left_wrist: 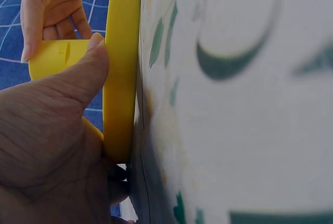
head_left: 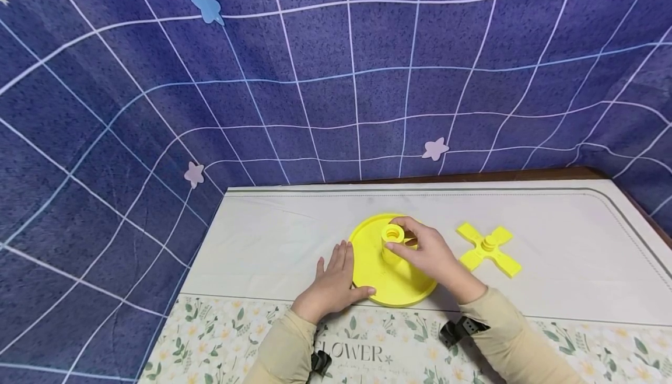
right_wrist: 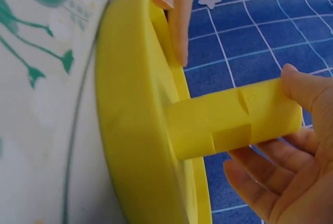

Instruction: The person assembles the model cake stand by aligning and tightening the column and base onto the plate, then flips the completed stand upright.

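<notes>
A round yellow tray (head_left: 399, 288) with a raised rim lies on the table in the head view. From its middle rises a yellow tube (head_left: 392, 246) with a threaded opening at the top. My right hand (head_left: 427, 252) grips the tube near its upper end, thumb on one side and fingers on the other, as the right wrist view also shows. On the tray's left side rests my left hand (head_left: 336, 282), its fingers straight along the outer edge and its thumb over the front of the rim. In the left wrist view that thumb (left_wrist: 86, 75) touches the rim.
Right of the tray lies a yellow cross-shaped piece (head_left: 489, 248) with a threaded stub pointing up. A white tablecloth (head_left: 278, 226) with a floral front band covers the table. Behind it hangs a blue gridded curtain (head_left: 325, 98) with star shapes.
</notes>
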### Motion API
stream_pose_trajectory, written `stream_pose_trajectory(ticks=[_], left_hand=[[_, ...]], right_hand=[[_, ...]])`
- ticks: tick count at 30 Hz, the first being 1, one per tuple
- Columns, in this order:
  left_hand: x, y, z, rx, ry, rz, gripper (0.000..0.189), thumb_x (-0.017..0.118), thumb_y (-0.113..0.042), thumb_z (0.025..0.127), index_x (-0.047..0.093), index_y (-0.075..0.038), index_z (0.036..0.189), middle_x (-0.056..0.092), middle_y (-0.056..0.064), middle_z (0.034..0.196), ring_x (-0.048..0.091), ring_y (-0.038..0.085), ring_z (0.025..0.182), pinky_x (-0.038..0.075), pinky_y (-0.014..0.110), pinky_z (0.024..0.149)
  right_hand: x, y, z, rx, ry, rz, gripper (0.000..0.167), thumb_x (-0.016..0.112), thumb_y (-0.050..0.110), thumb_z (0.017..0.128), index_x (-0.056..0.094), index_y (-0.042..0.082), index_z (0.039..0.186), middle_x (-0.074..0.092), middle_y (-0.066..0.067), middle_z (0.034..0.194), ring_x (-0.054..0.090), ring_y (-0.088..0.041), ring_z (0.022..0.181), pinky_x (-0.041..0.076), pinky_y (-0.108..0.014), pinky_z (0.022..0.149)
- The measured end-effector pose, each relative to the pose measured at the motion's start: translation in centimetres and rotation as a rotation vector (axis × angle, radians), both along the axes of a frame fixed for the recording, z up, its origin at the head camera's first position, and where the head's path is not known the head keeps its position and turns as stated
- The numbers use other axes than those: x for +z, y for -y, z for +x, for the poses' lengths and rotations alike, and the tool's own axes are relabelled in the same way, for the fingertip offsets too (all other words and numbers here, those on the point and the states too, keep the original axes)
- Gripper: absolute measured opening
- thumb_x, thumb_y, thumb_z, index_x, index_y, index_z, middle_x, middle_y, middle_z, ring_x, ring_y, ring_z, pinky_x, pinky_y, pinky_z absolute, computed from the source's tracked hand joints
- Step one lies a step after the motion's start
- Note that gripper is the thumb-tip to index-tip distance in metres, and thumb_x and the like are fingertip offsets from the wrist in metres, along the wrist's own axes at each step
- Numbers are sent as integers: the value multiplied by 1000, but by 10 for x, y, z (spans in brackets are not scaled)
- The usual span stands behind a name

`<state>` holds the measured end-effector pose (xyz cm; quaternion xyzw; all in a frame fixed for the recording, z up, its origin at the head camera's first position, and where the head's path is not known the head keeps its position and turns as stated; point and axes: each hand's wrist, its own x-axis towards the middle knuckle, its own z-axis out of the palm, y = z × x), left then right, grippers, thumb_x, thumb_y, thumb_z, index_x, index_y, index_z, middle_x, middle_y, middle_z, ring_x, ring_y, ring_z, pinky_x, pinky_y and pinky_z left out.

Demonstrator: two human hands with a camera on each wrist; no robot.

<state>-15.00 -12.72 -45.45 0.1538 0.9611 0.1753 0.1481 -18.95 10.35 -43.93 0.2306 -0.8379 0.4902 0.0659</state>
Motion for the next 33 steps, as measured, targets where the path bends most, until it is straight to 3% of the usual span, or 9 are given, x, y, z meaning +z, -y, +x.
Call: stream_pose_trajectory(ticks=[7,16,33], left_hand=[[1,0,0,-3,-4,-7,106,56,-61,90,3,4,154,-1,19,161,0,33,148,4,60,114],[1,0,0,-2,1,-2,107,56,-62,89,3,4,154,-1,19,161,0,33,148,4,61,114],[1,0,0,-5,7,0,106,56,-62,90,3,4,154,-1,20,161,0,33,148,4,61,114]], right_hand=[[-4,7,4,-131,-35,30,42,80,26,82,63,7,116,69,-5,99,65,-22,84,55,-42,77],[-4,15,11,-241,-35,60,44,82,32,79,59,10,111,70,-9,103,66,-25,82,55,-41,73],[-5,16,12,-275,-23,79,49,81,37,80,58,10,113,69,-11,107,67,-25,83,54,-42,74]])
